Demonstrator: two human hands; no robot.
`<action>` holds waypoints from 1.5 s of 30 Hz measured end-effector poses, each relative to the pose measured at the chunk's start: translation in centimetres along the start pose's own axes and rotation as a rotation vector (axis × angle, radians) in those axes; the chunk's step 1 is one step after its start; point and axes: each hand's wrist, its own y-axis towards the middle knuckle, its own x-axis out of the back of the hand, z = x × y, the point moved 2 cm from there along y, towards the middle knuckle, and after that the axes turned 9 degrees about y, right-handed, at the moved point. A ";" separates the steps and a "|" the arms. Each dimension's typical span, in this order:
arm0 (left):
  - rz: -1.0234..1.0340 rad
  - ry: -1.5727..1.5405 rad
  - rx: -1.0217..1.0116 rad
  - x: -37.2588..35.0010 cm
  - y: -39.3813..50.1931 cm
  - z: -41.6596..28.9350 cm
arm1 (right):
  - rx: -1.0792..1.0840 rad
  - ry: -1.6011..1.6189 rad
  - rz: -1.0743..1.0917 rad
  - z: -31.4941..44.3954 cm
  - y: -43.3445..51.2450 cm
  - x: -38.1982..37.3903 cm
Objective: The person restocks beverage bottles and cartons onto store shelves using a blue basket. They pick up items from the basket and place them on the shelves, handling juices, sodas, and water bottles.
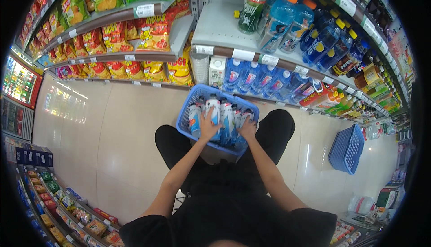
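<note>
A blue plastic shopping basket (pixel 183 112) stands between my knees, filled with several drink bottles in white and blue labels with dark caps. My left hand (pixel 209 125) lies around the front of one bottle (pixel 213 105), fingers along its label and thumb on the right side. At the basket's right end, my right hand (pixel 247 129) grips another bottle (pixel 249 113) near its upper part. More bottles (pixel 227 115) stand between the two hands; one at the left (pixel 194 119) leans slightly. The lower parts of most bottles are hidden.
Ahead, a shelf (pixel 215 28) holds a green-labelled bottle (pixel 251 8) and blue sports drinks (pixel 277 18). Blue water bottles (pixel 251 77) line the level below. Chip bags (pixel 155 31) fill the left shelves. A second blue basket (pixel 345 149) sits on the floor (pixel 134 129) at right.
</note>
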 end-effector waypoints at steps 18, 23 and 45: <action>0.213 0.494 0.053 5.5 3.3 8.0 | 0.399 0.885 0.145 9.9 -2.4 1.6; 0.064 0.468 -0.147 6.1 4.0 7.9 | 0.414 0.623 -0.015 13.1 -3.2 -2.7; 0.394 -0.607 0.555 -5.8 0.9 -2.1 | -0.001 0.889 0.327 2.0 -0.6 0.1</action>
